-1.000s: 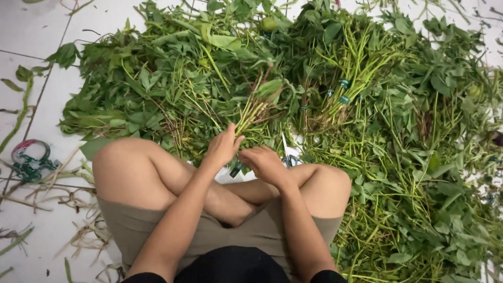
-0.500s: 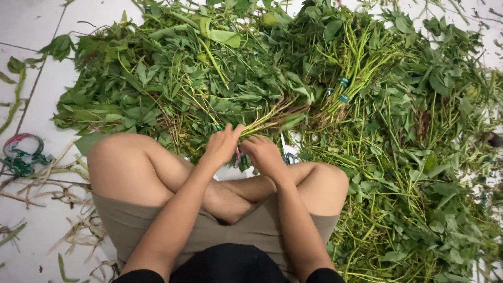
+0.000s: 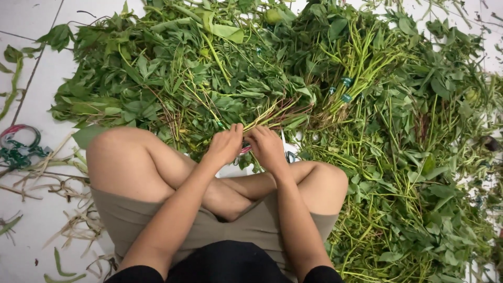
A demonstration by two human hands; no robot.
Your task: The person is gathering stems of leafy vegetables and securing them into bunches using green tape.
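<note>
Green leafy stem bundle point(image 3: 272, 112) lies just beyond both hands, its cut ends pinched between the left hand point(image 3: 225, 145) and right hand point(image 3: 267, 148), fingers curled tight above the crossed legs

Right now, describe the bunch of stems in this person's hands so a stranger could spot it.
Find the big heap of leafy greens on the white tiled floor. At its near edge, the left hand and right hand meet on one bunch of stems, its ends gathered together, unlike the loose pile.
</note>
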